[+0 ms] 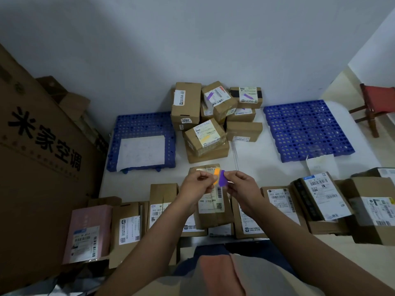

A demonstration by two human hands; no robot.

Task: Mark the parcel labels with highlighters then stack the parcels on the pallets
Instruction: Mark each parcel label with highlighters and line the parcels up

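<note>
While both hands meet above the nearest row of parcels (213, 212), the left hand (197, 182) pinches the orange highlighter (216, 175) in curled fingers and the right hand (240, 184) pinches the purple highlighter (222, 178), the two markers touching at the centre. Directly beneath them lies a taped parcel whose label (210, 201) carries no coloured stroke that I can see. With both hands occupied, a cap or marker could slip and drop among the boxes, or the wrong colour could go onto this label. Farther off, a loose pile of marked parcels (213, 116) sits between two blue pallets (307, 129); it looks uneven and may topple if more are added carelessly.
</note>
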